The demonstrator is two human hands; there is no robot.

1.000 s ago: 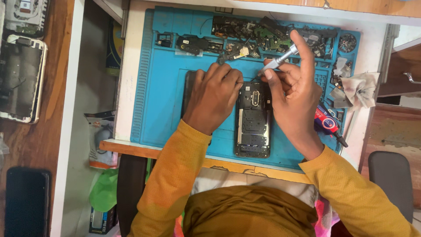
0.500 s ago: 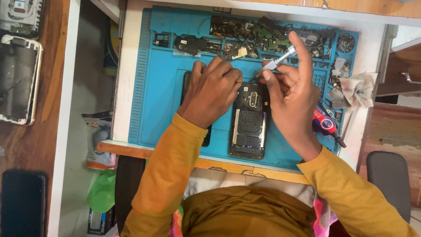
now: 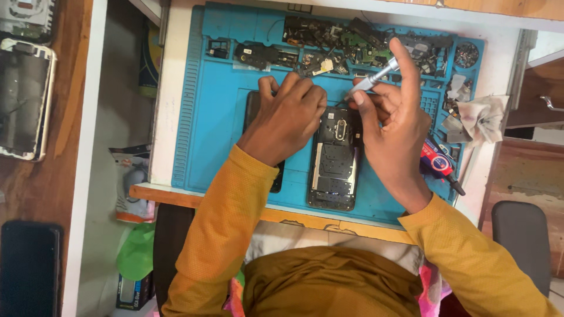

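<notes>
An opened phone [image 3: 335, 161] with its back cover off lies lengthwise on a blue mat [image 3: 217, 117], which covers most of the white worktop [image 3: 170, 88]. The phone sits near the middle of the mat, its far end under both hands.

The left hand [image 3: 288, 120] rests on the mat just left of the phone, fingers curled together and pressing down at the phone's far left corner. It also covers part of a dark flat cover [image 3: 258, 147] that lies beside the phone on the left.

The right hand [image 3: 393, 132] holds a slim silver screwdriver [image 3: 373, 79]. Its thumb and middle fingers are clamped on the shaft, and the index finger stands straight up against the far end of the handle. The tip points down and left to the far end of the phone.

Along the far edge of the mat lies a row of small dark parts [image 3: 352, 38]. A red and blue tube [image 3: 437, 161] lies at the right, just beside the right wrist. A crumpled cloth [image 3: 482, 117] sits further right.
</notes>
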